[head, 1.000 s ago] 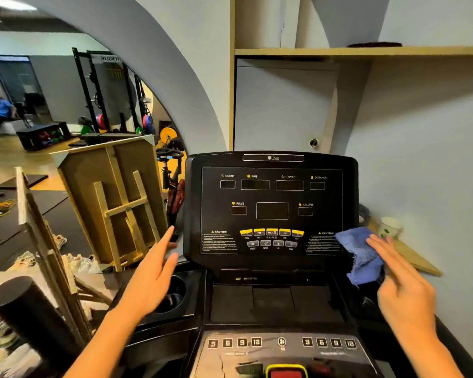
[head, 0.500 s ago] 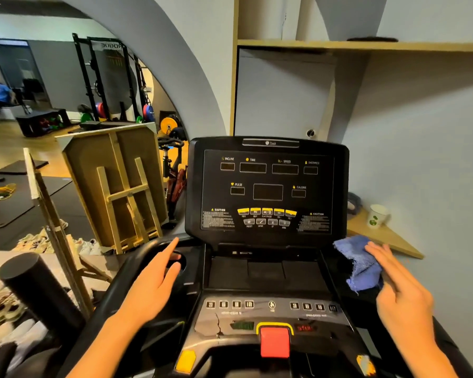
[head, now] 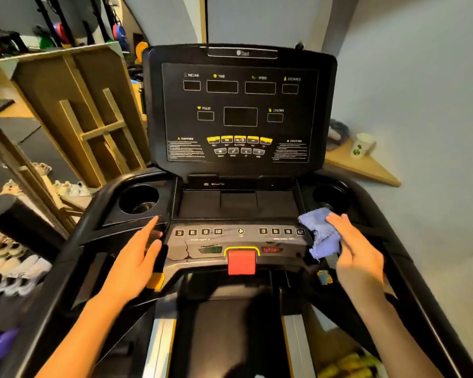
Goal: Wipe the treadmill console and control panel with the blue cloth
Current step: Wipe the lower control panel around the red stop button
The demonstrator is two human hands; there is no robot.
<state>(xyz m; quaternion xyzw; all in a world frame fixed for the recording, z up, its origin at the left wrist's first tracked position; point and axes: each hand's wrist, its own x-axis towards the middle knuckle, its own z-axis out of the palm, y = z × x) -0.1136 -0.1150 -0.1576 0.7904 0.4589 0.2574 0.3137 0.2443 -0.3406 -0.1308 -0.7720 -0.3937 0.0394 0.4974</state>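
Note:
The black treadmill console (head: pixel 239 113) stands upright ahead, its displays dark, with yellow and grey buttons low on its face. Below it lies the grey control panel (head: pixel 239 240) with numbered keys and a red stop button (head: pixel 241 261). My right hand (head: pixel 358 255) holds the crumpled blue cloth (head: pixel 321 231) against the panel's right end, just below the right cup holder (head: pixel 331 197). My left hand (head: pixel 137 260) hovers flat with fingers apart over the left side of the panel, holding nothing.
A left cup holder (head: pixel 138 199) sits beside the tray. A wooden corner shelf (head: pixel 366 166) at right carries a paper cup (head: pixel 362 145). Wooden frames (head: pixel 79 113) lean at left, with shoes (head: pixel 19 257) on the floor below.
My view has tilted down and moved closer. My right hand brought the cloth down from the console's lower right corner to the control panel's right end. My left hand dropped toward the panel's left side.

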